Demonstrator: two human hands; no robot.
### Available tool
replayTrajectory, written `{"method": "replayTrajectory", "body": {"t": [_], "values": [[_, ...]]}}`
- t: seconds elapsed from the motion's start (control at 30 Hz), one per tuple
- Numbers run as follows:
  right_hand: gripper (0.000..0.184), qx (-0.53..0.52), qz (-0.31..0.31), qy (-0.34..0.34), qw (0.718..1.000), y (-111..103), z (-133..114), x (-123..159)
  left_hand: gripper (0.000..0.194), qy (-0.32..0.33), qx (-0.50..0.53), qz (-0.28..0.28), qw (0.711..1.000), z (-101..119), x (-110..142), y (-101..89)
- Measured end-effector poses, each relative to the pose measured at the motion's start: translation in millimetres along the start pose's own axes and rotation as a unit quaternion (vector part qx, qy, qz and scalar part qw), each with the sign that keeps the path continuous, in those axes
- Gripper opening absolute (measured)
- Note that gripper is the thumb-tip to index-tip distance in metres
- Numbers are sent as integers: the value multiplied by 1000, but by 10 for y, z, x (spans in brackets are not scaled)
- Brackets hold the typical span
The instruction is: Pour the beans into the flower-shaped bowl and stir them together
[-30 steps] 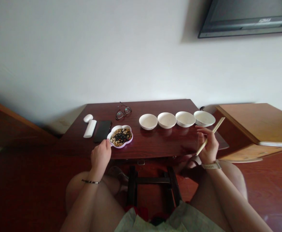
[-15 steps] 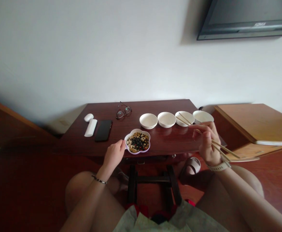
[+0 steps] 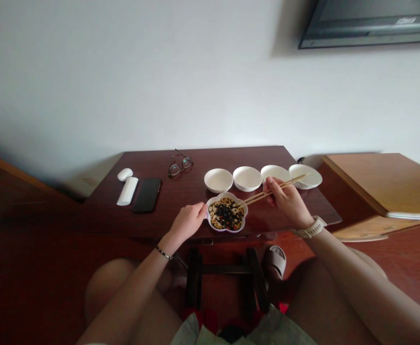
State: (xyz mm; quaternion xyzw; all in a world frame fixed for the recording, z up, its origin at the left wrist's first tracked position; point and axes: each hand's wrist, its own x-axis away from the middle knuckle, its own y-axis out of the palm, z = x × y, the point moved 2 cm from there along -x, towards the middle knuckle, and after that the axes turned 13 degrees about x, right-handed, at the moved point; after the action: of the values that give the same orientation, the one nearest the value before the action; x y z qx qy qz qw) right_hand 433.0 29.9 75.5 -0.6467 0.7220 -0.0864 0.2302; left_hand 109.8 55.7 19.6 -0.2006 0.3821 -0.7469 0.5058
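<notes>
A flower-shaped bowl (image 3: 245,221) with a short handle holds a mix of black, yellow and pale bits, with a few red ones. My left hand (image 3: 188,219) is closed around its handle on the left side. In my right hand (image 3: 287,201) is a pair of wooden chopsticks (image 3: 256,197), slanting down to the left. Their tips reach the right part of the mix; whether they pinch anything is too small to tell. Behind the flower-shaped bowl, several round white bowls stand in a row, among them one at the left (image 3: 218,181) and one at the far right (image 3: 305,177).
On the left of the dark red table (image 3: 181,191) lie a black phone (image 3: 147,195), a white case (image 3: 127,191), a small white rounded object (image 3: 125,174) and eyeglasses (image 3: 180,166). A wooden cabinet (image 3: 386,182) stands at the right, below a wall-mounted television (image 3: 371,28).
My right hand has swung left, bringing the chopstick tips from above the white bowls into the mix. The flower-shaped bowl has shifted right with my left hand.
</notes>
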Motion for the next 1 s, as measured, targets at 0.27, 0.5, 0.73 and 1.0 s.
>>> {"method": "replayTrajectory", "body": {"t": [0.27, 0.5, 0.73, 1.0], "values": [[60, 7, -48, 71, 996, -208, 31, -30, 43, 9, 69, -8, 998, 64, -83, 78], [62, 91, -32, 49, 994, -208, 16, -31, 46, -4, 181, -19, 983, 39, -148, 102], [59, -1, -27, 118, 993, 93, 305, 17, 47, -12, 235, -45, 971, -2, -178, 92], [55, -117, -20, 154, 981, 278, 254, 110, 48, -27, 270, -21, 962, -74, -165, 167]]}}
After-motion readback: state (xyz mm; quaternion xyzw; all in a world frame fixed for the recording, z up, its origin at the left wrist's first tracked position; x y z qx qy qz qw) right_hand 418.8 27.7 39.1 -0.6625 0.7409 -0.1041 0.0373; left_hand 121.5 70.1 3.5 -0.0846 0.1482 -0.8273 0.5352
